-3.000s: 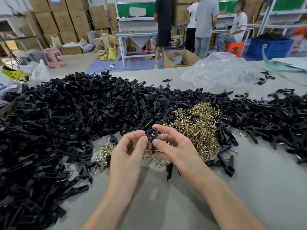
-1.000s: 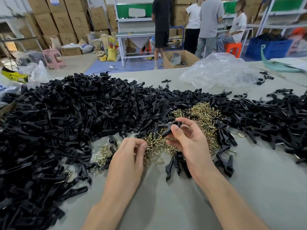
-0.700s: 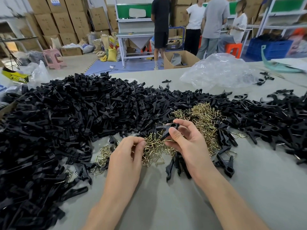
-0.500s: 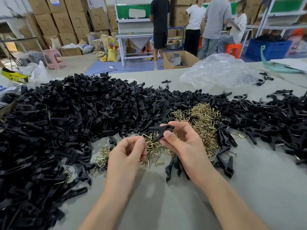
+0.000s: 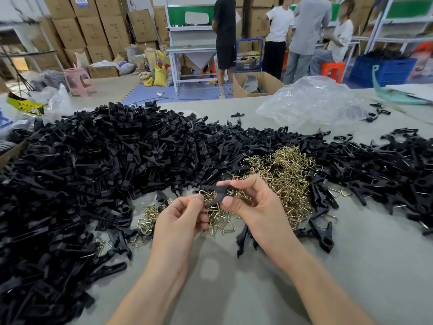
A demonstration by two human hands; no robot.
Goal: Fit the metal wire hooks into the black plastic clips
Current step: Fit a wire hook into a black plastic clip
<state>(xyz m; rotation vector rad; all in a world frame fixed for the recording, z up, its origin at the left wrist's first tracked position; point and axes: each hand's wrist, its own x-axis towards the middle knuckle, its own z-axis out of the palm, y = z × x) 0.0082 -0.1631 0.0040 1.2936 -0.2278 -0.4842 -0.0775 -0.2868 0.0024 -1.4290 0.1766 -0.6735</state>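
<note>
Closest, the right hand (image 5: 255,212) pinches a matte black plastic clip (image 5: 216,194) between thumb and forefinger. The left hand (image 5: 180,221) curls its fingertips at the clip's lower end, grip unclear. Just beyond both lie shiny brass-coloured triangular wire hooks (image 5: 281,181), then heaped black clips (image 5: 105,172). A crumpled clear bag (image 5: 314,102) sits farther right.

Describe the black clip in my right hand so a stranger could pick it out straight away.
On the grey table, find the brass-coloured heap of wire hooks among the black piles. In front of it the right hand pinches one black clip between thumb and fingers. It alone is lifted off the table; the rest lie heaped.
</note>
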